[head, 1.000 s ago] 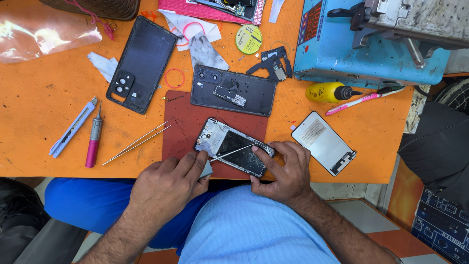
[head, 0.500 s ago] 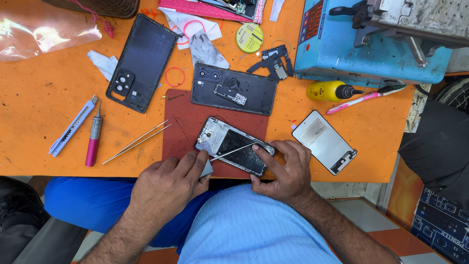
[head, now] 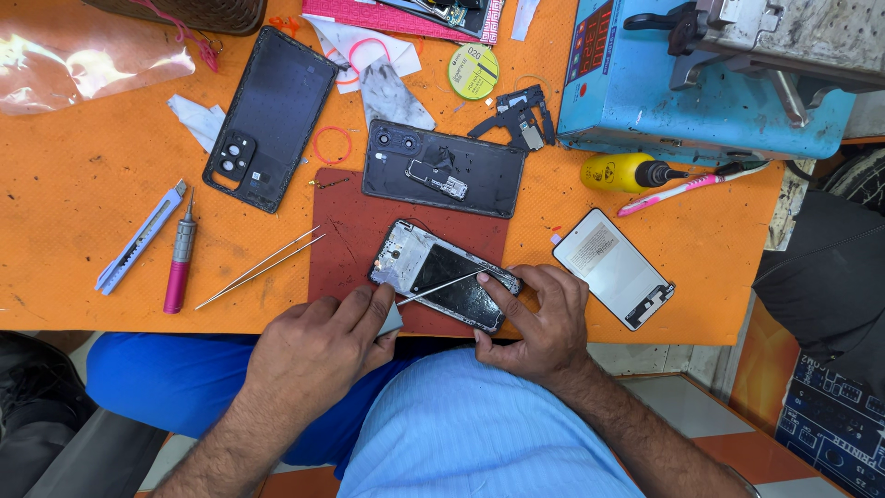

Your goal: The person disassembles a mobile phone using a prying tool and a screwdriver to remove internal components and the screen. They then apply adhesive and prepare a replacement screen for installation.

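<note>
— Both hands are at the table edge. See the left hand (head: 318,346)? Its fingers are closed around a thin metal tool (head: 441,287), tip laid over the opened phone (head: 444,275).

— And the right hand (head: 539,323)?

— Curled around the phone's right end, pinning it on the dark red mat (head: 346,235).

— What's lying around?

— From the left: a utility knife (head: 140,239), pink screwdriver (head: 179,256), tweezers (head: 260,267), black back cover (head: 270,118), black midframe (head: 442,169), then a display panel (head: 614,268) near the right hand.
</note>
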